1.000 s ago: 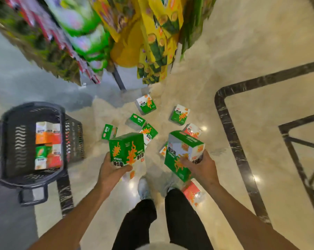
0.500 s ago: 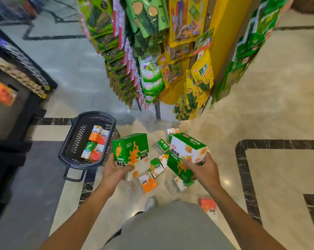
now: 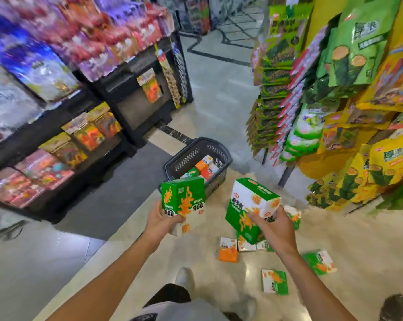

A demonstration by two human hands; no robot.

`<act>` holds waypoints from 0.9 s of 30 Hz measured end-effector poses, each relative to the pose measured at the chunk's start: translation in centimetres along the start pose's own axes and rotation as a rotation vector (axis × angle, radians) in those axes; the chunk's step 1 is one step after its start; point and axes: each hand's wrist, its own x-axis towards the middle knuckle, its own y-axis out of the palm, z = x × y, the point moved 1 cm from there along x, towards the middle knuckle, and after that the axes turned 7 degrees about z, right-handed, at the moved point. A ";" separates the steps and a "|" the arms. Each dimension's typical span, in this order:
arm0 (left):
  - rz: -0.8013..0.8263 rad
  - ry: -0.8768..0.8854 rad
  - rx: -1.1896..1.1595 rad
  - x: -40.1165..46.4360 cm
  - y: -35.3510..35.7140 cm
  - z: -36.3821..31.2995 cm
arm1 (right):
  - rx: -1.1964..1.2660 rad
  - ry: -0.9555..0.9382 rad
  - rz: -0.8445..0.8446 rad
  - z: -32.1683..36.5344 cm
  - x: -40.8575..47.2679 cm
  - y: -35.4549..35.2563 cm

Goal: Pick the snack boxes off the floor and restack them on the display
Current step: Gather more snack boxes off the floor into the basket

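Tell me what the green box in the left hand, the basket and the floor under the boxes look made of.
Green box: printed glossy cardboard, by its sharp folded edges. Basket: dark moulded plastic, by its slotted walls. Floor: polished beige stone or tile, likely marble; it reflects light.

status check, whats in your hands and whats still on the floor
Left hand grips green snack box; right hand grips another. Small boxes still on floor. Basket ahead.
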 end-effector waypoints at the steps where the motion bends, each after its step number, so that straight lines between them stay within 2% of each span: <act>1: -0.032 -0.002 -0.016 -0.2 -1.3 0.3 | -0.021 -0.015 0.019 0.5 0.1 1.1; 8: -0.170 0.006 -0.098 -0.9 -11.3 1.1 | -0.110 -0.103 0.139 5.7 0.0 10.8; 19: -0.220 -0.021 -0.247 2.0 -32.5 6.2 | -0.213 -0.066 0.114 13.1 0.0 29.2; 24: -0.200 -0.060 -0.238 4.8 -37.0 7.3 | -0.261 -0.039 0.067 14.8 0.0 32.9; 27: -0.157 -0.062 -0.219 7.4 -37.2 6.4 | -0.293 0.008 0.055 15.2 0.7 33.3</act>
